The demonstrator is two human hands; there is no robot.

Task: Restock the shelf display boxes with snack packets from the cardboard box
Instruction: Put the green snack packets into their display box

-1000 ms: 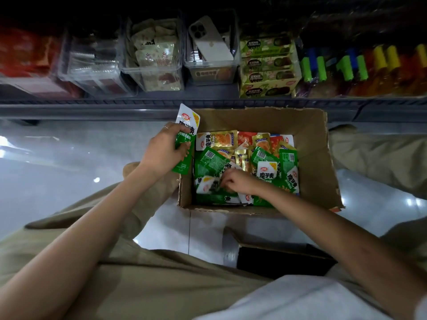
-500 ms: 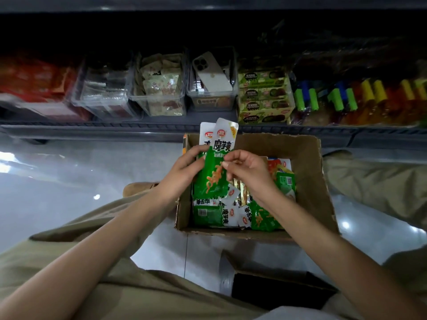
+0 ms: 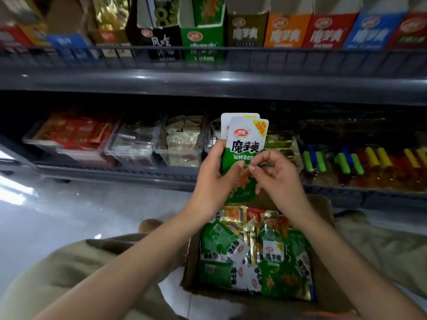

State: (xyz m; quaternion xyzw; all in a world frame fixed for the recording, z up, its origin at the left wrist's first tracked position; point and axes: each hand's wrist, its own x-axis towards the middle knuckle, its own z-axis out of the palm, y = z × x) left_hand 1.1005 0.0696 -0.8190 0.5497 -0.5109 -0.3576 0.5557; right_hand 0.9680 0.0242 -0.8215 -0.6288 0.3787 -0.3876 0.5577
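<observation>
Head: left hand (image 3: pixel 212 181) grips packets (image 3: pixel 245 144); right hand (image 3: pixel 277 179) pinches.

- The floor (image 3: pixel 76 218) is pale, glossy tile, with a thin joint line visible near the bottom edge.
- Bright patches of reflected light (image 3: pixel 13 195) lie on it at the left.
- A dark grey metal upper shelf (image 3: pixel 208 82) spans the whole width, fronted by a low wire rail (image 3: pixel 300 57).
- Under it, the lower shelf (image 3: pixel 115 175) sits in deep shadow near the floor.
- Clear plastic bins (image 3: pixel 134 148) stand side by side on it at the left.
- To the right lies a row of small items with green, blue and yellow tops (image 3: pixel 346 162).
</observation>
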